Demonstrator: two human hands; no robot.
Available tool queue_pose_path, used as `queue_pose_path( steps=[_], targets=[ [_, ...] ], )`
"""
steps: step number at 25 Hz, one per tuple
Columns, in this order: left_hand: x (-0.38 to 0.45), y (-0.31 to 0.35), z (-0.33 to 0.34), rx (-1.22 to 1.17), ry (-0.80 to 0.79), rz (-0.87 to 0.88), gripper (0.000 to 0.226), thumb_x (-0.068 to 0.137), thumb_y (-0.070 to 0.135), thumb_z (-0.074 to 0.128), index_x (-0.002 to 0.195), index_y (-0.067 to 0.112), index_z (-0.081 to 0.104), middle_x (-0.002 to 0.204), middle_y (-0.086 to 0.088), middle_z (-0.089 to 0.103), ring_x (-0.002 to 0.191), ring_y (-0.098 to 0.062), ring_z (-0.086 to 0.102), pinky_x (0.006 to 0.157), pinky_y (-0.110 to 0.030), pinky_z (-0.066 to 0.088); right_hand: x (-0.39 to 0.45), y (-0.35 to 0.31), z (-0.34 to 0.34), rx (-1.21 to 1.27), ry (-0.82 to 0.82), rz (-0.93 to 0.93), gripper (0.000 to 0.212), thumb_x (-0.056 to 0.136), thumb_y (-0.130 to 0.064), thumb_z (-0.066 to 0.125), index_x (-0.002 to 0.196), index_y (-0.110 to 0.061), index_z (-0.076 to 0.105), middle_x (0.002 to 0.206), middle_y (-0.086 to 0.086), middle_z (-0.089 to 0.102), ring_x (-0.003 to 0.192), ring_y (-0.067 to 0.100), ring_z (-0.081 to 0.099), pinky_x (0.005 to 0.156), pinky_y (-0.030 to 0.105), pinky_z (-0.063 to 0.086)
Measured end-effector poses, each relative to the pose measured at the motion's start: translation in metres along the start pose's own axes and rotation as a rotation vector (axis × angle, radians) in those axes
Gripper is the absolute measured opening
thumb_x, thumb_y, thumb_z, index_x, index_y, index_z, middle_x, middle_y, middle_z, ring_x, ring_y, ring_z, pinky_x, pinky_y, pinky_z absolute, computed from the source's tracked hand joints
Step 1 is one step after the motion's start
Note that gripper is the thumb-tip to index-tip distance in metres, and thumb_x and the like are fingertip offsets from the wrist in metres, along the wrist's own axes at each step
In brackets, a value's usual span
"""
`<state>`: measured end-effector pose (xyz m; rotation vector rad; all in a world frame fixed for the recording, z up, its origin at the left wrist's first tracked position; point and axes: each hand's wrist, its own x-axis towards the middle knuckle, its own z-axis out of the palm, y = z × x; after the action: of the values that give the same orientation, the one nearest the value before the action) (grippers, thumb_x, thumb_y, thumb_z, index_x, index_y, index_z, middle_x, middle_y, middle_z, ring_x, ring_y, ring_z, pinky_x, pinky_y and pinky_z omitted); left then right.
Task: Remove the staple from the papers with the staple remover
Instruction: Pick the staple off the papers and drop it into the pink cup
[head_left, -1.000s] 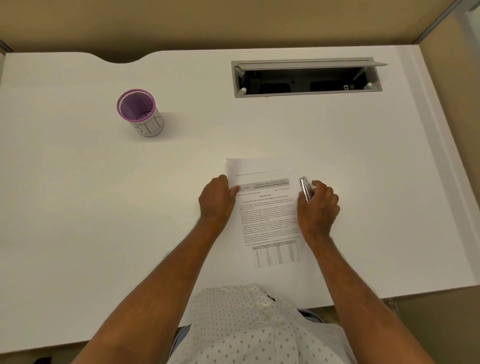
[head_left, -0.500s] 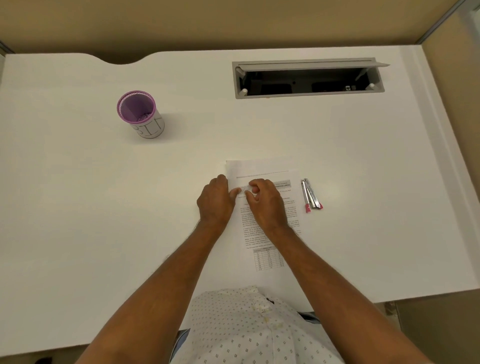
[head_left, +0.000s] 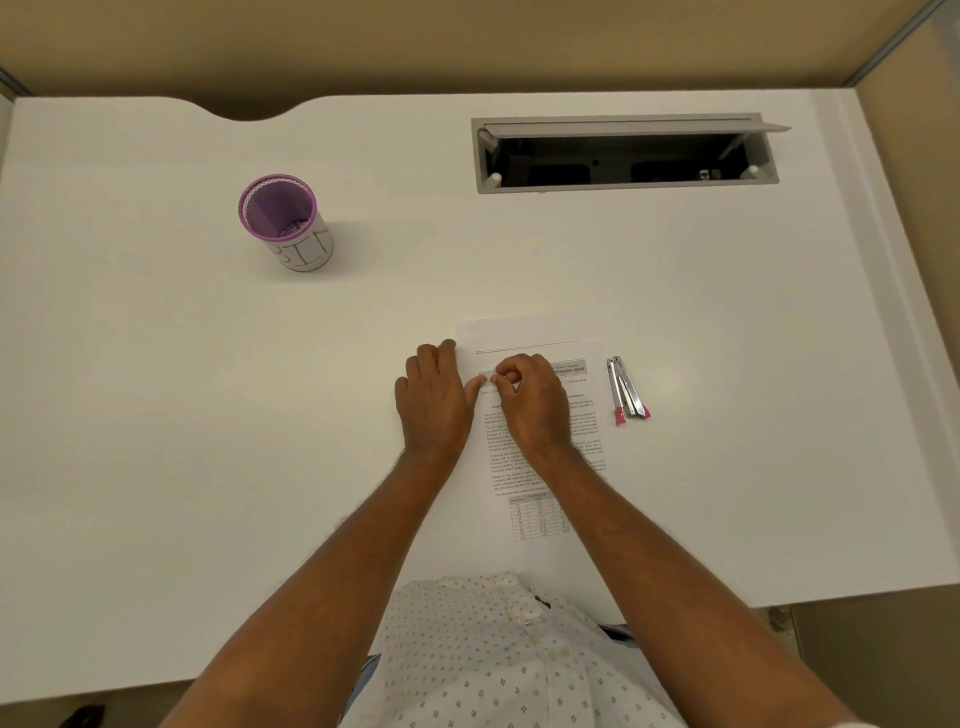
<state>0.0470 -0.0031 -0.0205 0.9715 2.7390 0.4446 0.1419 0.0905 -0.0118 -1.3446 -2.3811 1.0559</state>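
Observation:
The printed papers (head_left: 524, 332) lie flat on the white desk (head_left: 727, 322) in front of me. My left hand (head_left: 434, 400) rests flat on the sheets' left edge, holding nothing. My right hand (head_left: 530, 400) sits on the papers' upper left part, thumb and forefinger pinched together against the sheet. The staple itself is too small to see. The metal staple remover (head_left: 626, 388), with pink handle tips, lies on the desk just right of the papers, untouched.
A purple mesh cup (head_left: 291, 223) stands at the far left of the desk. An open grey cable hatch (head_left: 623, 156) is set into the desk at the back right. The desk's near edge runs by my shirt.
My right hand let go of the staple remover, leaving it on the desk, and moved left onto the papers' upper left area, where its fingers pinched together. My left hand barely moved.

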Motion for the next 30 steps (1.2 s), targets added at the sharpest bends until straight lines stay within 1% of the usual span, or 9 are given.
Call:
queue_pose_path(
  steps=[4,6,8,12,16,20,22,26,30],
  targets=[
    [-0.001,-0.012,0.013,0.110,-0.004,0.139,0.057,0.105,0.051,0.036,0.150,0.017,0.046,0.157,-0.013,0.046,0.141,-0.036,0.045,0.110,-0.056,0.039,0.002,-0.003,-0.001,0.013,-0.015,0.035,0.006,0.094,-0.022,0.073,0.098,-0.022,0.068,0.095,-0.010,0.063,0.078,0.005,0.057,0.064,0.012,0.041],
    [0.000,-0.015,0.014,0.098,-0.038,0.140,0.061,0.105,0.053,0.025,0.152,0.018,0.044,0.160,-0.011,0.043,0.145,-0.036,0.042,0.114,-0.057,0.035,0.003,-0.004,-0.003,0.022,-0.032,0.054,0.004,0.094,-0.023,0.073,0.096,-0.023,0.069,0.095,-0.011,0.062,0.079,0.004,0.057,0.064,0.011,0.039],
    [0.001,-0.018,0.013,0.083,-0.047,0.156,0.061,0.105,0.053,0.026,0.152,0.019,0.045,0.160,-0.011,0.043,0.144,-0.035,0.042,0.112,-0.056,0.035,0.005,-0.005,-0.005,0.060,-0.066,0.073,0.003,0.093,-0.024,0.073,0.094,-0.023,0.070,0.095,-0.012,0.066,0.083,0.005,0.062,0.067,0.015,0.045],
    [0.003,-0.031,0.006,-0.007,-0.073,0.206,0.062,0.104,0.053,0.030,0.154,0.019,0.041,0.162,-0.008,0.040,0.146,-0.032,0.039,0.115,-0.054,0.030,0.019,-0.018,-0.012,0.176,-0.142,0.182,0.004,0.093,-0.031,0.072,0.091,-0.028,0.072,0.082,-0.014,0.074,0.070,0.007,0.070,0.072,0.037,0.062],
    [0.020,-0.058,-0.012,-0.146,0.075,0.044,0.063,0.101,0.052,0.043,0.154,0.019,0.038,0.164,-0.006,0.037,0.149,-0.029,0.034,0.118,-0.052,0.027,0.050,-0.064,-0.009,0.169,-0.178,0.118,0.007,0.094,-0.033,0.071,0.094,-0.026,0.072,0.086,-0.012,0.074,0.063,0.011,0.070,0.074,0.039,0.064],
    [0.057,-0.085,-0.041,-0.321,0.321,-0.283,0.074,0.093,0.048,0.065,0.152,0.012,0.038,0.158,-0.013,0.041,0.145,-0.032,0.039,0.117,-0.052,0.035,0.088,-0.130,0.003,0.189,-0.215,-0.011,0.003,0.095,-0.030,0.071,0.092,-0.029,0.070,0.091,-0.015,0.071,0.057,0.008,0.068,0.073,0.034,0.062],
    [0.085,-0.100,-0.058,-0.417,0.400,-0.375,0.084,0.088,0.044,0.075,0.153,0.008,0.035,0.157,-0.015,0.041,0.144,-0.034,0.039,0.116,-0.054,0.039,0.108,-0.167,0.012,0.185,-0.228,-0.086,0.002,0.095,-0.029,0.070,0.094,-0.028,0.070,0.093,-0.016,0.071,0.059,0.009,0.069,0.073,0.034,0.062],
    [0.138,-0.119,-0.081,-0.553,0.465,-0.451,0.102,0.078,0.041,0.087,0.155,0.011,0.027,0.161,-0.013,0.035,0.147,-0.031,0.035,0.114,-0.048,0.045,0.139,-0.229,0.038,0.114,-0.227,-0.254,0.008,0.097,-0.026,0.070,0.104,-0.023,0.070,0.104,-0.007,0.073,0.080,0.015,0.071,0.078,0.032,0.063],
    [0.168,-0.128,-0.083,-0.614,0.508,-0.402,0.105,0.075,0.045,0.088,0.155,0.014,0.028,0.157,-0.012,0.039,0.143,-0.029,0.042,0.108,-0.043,0.051,0.157,-0.261,0.063,-0.032,-0.225,-0.400,0.014,0.097,-0.028,0.069,0.110,-0.023,0.069,0.112,-0.004,0.074,0.096,0.015,0.070,0.080,0.025,0.059]
  ],
)
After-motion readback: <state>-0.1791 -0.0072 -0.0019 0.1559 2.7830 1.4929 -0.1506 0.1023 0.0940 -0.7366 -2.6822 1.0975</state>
